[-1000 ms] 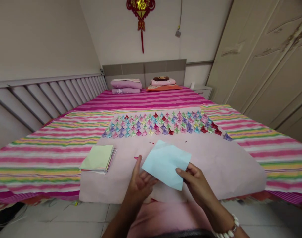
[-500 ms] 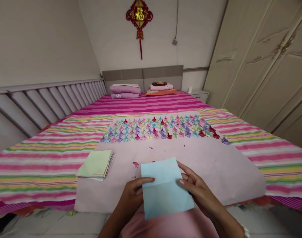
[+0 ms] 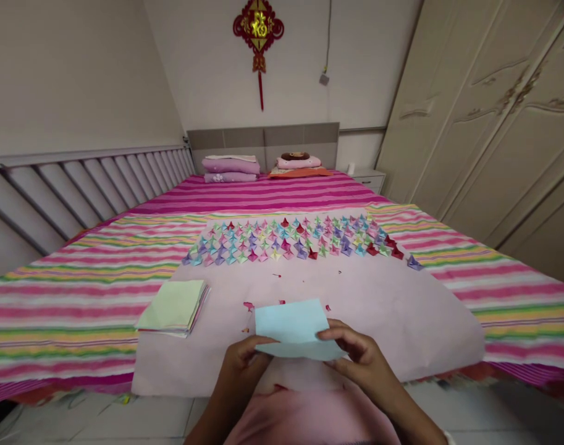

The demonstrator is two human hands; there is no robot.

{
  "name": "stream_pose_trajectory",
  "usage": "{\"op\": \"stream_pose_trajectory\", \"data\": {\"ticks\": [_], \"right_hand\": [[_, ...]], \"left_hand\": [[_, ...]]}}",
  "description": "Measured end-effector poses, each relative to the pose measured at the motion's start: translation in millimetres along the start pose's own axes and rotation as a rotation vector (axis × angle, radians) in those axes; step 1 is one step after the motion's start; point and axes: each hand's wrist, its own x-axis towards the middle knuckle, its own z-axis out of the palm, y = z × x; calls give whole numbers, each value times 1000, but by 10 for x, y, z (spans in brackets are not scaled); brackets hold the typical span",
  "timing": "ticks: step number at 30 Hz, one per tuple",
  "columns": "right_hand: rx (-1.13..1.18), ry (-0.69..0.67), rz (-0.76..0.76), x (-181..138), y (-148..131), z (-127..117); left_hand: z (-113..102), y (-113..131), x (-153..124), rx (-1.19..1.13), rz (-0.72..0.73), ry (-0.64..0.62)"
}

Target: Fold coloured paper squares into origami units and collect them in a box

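Note:
Both my hands hold a light blue paper sheet [image 3: 293,326] folded over in front of me, above the near edge of a large pale pink sheet [image 3: 402,315] spread on the bed. My left hand [image 3: 244,358] pinches its lower left edge, and my right hand [image 3: 356,355] pinches its lower right edge with the fingers curled over it. Beyond it, several small folded paper shapes [image 3: 291,238] in many colours lie in rows on the pink sheet. A stack of coloured paper squares [image 3: 173,306], pale green on top, lies to my left.
The bed has a striped cover [image 3: 68,296] in pink, green and yellow. Folded bedding [image 3: 230,167] and a pillow [image 3: 295,164] lie by the headboard. A slatted rail [image 3: 78,185] runs along the left, a wardrobe [image 3: 495,123] stands at the right. Tiny red scraps [image 3: 249,305] dot the pink sheet.
The blue sheet was held open and tilted, then brought toward me and folded in half; it now looks about half as tall. Both hands shifted to its near edge.

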Motion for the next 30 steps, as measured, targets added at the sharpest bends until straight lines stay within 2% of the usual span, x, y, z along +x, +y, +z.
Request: {"op": "stream_pose_trajectory", "data": {"ticks": [4,7,9,15,18,21,26,28,30], "right_hand": [[83,104,55,21,-1,109],[227,118,135,20,22,186],[350,128,174,19,32,228],[505,218,343,5,110,266],[528,189,417,-11,184,259],[476,132,380,-21,218,269],[405,30,341,-21,205,338],[405,19,340,-17,212,364],[403,48,336,-12,230,383]], "left_hand": [[103,-44,-29,6,28,125],[164,-40,-30,-45,7,247],[196,-25,-30,-89,-22,272],[278,-63,-63,-195,-66,263],[270,-111,-54,-176,-76,266],[228,-128,-12,-240,-89,276],[214,-137,43,-398,-190,260],[251,-159,42,-498,-236,220],[302,-192,28,-599,-295,128]]}}
